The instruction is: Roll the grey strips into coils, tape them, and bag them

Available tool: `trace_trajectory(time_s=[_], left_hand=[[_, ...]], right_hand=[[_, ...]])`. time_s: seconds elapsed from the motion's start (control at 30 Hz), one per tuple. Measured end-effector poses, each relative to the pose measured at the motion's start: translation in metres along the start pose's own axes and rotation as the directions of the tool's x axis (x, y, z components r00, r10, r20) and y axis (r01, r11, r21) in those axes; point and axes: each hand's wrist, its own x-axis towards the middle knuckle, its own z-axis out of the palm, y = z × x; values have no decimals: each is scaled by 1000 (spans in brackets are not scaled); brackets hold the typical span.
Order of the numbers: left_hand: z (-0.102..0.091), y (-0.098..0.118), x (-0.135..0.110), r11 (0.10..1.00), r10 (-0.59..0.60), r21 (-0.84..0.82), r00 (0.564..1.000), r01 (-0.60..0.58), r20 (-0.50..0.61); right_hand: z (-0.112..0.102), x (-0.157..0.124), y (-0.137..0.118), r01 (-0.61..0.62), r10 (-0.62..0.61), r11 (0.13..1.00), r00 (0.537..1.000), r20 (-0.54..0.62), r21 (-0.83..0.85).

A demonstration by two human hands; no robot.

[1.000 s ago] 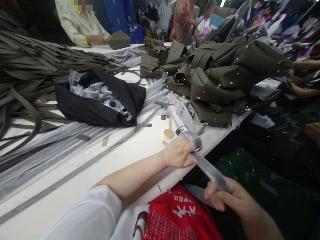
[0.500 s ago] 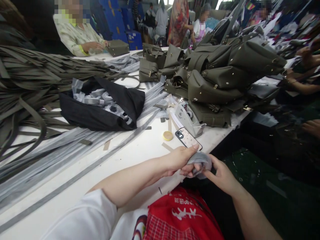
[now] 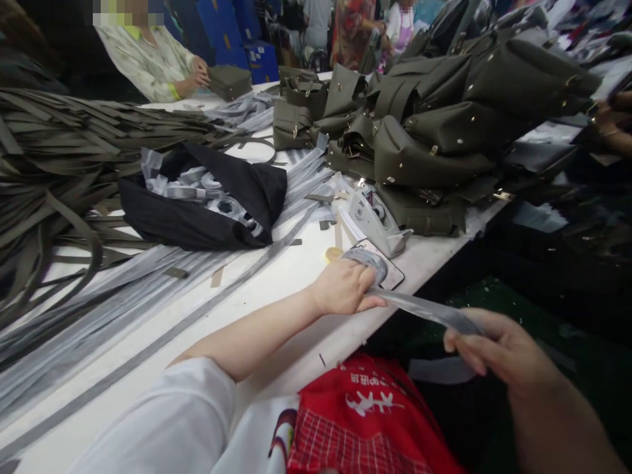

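Note:
My left hand (image 3: 344,286) is closed around a coiled grey translucent strip (image 3: 374,261) near the table's front edge. From the coil, a length of the strip stretches right to my right hand (image 3: 494,342), whose fingers pinch it. A loose tail of the strip hangs below my right hand. Under the coil lies a phone (image 3: 395,275), partly covered. A round yellow-rimmed tin (image 3: 334,254) sits just behind my left hand. Beyond the phone stands a white tape dispenser (image 3: 378,220).
A black bag (image 3: 197,204) of rolled grey strips lies on the white table (image 3: 276,283). Olive straps (image 3: 59,145) heap at the left; olive bags (image 3: 434,138) pile at the back right. Long grey strips run across the table. A co-worker (image 3: 148,59) stands across it.
My right hand has moved right and down, drawing a length of strip out from the coil. My left hand has turned over and shifted slightly up and left with the coil.

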Motion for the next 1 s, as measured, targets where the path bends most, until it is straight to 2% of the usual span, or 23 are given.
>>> trace_trajectory(time_s=[0.07, 0.1, 0.13, 0.17, 0.23, 0.3, 0.43, 0.53, 0.6, 0.67, 0.73, 0.77, 0.8, 0.83, 0.87, 0.9, 0.93, 0.97, 1.0], left_hand=[[6, 10, -12, 984, -127, -112, 983, 142, 135], [7, 16, -16, 945, -203, -213, 955, 249, 218], [8, 23, -20, 869, -264, -331, 911, 367, 317], [9, 28, -23, 754, -296, -445, 855, 483, 425], [9, 35, -26, 461, -294, -594, 745, 659, 599], [9, 37, -26, 218, -277, -656, 691, 722, 668], [6, 28, -22, -51, -303, -703, 659, 710, 688], [1, 17, -17, -226, -316, -718, 647, 659, 694], [-5, 11, -11, -323, -330, -760, 686, 564, 649], [-13, 8, -3, -364, -376, -835, 755, 413, 538], [-20, 7, 8, -306, -454, -920, 812, 244, 367], [-21, 7, 13, -224, -503, -961, 825, 163, 257], [-19, 7, 18, -96, -554, -991, 823, 88, 127], [-15, 7, 22, 85, -587, -996, 810, 41, -17], [-8, 8, 25, 304, -587, -952, 794, 31, -162], [2, 9, 25, 533, -540, -844, 792, 59, -286], [12, 10, 24, 733, -445, -672, 819, 102, -361], [23, 12, 21, 876, -320, -464, 874, 127, -366], [33, 14, 16, 958, -193, -263, 933, 112, -305]], right_hand=[[-21, 4, 4, -68, 58, 987, 996, -68, -146], [-27, 8, 8, -89, 70, 972, 993, -96, -216], [-30, 14, 12, -99, 69, 956, 991, -117, -275], [-30, 19, 17, -100, 62, 943, 990, -127, -319], [-25, 27, 27, -82, 49, 933, 993, -104, -350], [-17, 31, 35, -71, 56, 946, 997, -56, -317], [-4, 27, 46, -135, 139, 980, 990, 16, -149], [2, 24, 51, -94, 92, 991, 995, -23, -98], [8, 25, 52, -62, 53, 981, 997, -57, -184], [19, 28, 52, -64, 51, 965, 997, -58, -255], [35, 30, 51, -63, 65, 967, 998, -1, -248], [44, 29, 50, -59, 72, 974, 996, 52, -219], [53, 29, 47, -60, 80, 983, 991, 110, -173], [62, 27, 43, -69, 88, 991, 982, 170, -114], [69, 25, 37, -81, 88, 996, 972, 219, -41], [74, 24, 30, -91, 77, 995, 963, 258, 46], [76, 22, 22, -100, 58, 985, 959, 278, 140], [75, 22, 15, -94, 27, 966, 964, 265, 242], [72, 22, 9, -75, -1, 936, 976, 217, 343]])
